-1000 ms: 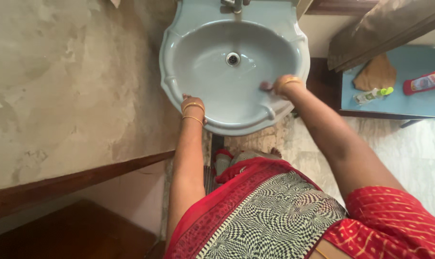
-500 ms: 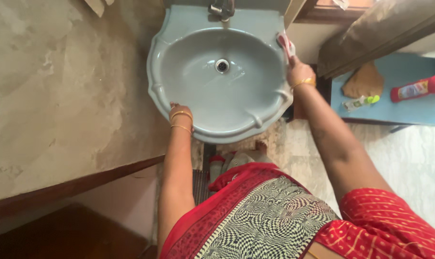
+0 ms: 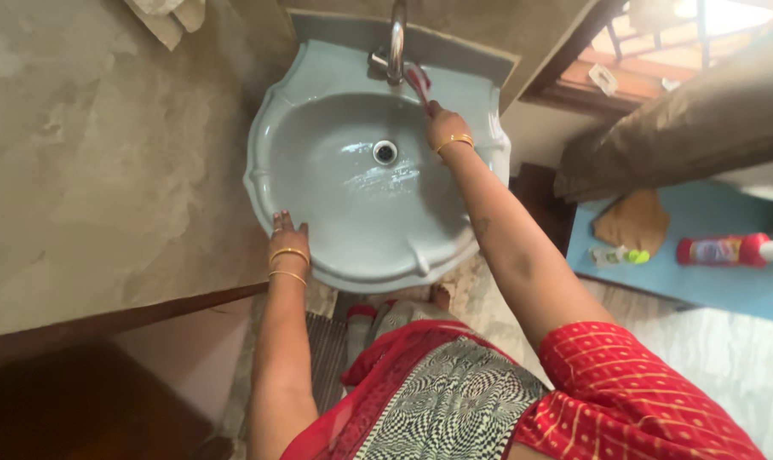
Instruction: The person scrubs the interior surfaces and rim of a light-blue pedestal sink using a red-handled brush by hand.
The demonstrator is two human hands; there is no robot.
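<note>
A grey-blue wash basin [image 3: 271,128] hangs on the wall, wet around its drain [image 3: 385,152]. My right hand [image 3: 442,126] reaches to the back of the bowl and grips a red and white brush [image 3: 419,83], its head up by the metal tap [image 3: 396,43]. My left hand [image 3: 286,232] rests on the basin's near left rim, fingers over the edge, holding nothing else. Gold bangles circle both wrists.
A rough plaster wall [image 3: 105,153] lies to the left, with a dark wooden ledge [image 3: 114,324] below it. On the right a blue shelf [image 3: 710,281] holds a red bottle [image 3: 727,250], a small green-capped tube [image 3: 620,255] and a brown cloth [image 3: 633,221]. A window [image 3: 650,43] is at upper right.
My right hand carried the brush from the basin's front rim, along the right edge, to the back by the tap. The left hand stayed on the rim. The view shifted upward.
</note>
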